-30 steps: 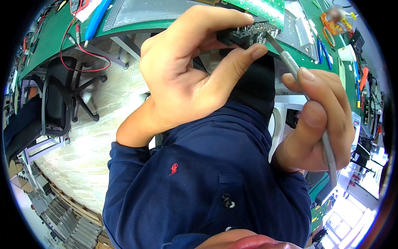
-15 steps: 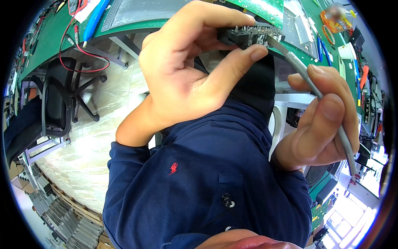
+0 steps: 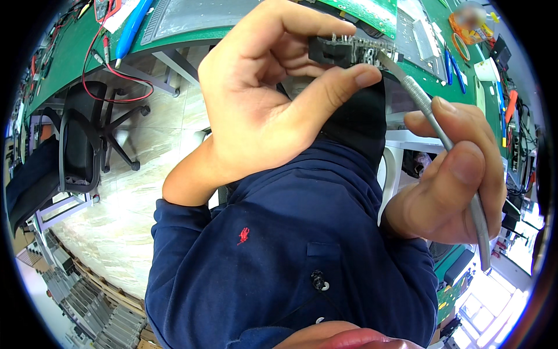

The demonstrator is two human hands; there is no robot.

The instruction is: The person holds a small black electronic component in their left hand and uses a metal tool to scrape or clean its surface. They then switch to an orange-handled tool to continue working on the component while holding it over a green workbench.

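Between the thumb and fingers of my left hand is a small black electronic part with a row of metal pins along its upper side. My right hand grips a silver metal craft knife with a knurled neck, pen-fashion. The flat blade points up and left, and its tip meets the pinned end of the part, close to my left thumb. Whether the blade presses into the part or only rests on it, I cannot tell. My left fingers hide some of the part's far side.
Beyond my hands runs a green-topped bench with a grey tray and a green circuit board. Blue-handled tools and a tape roll lie at right. A blue pen-shaped tool and red test lead are left, above a black chair.
The knife's handle end has swung down and slightly left, so the knife stands steeper. My left hand and the part have shifted very slightly right.
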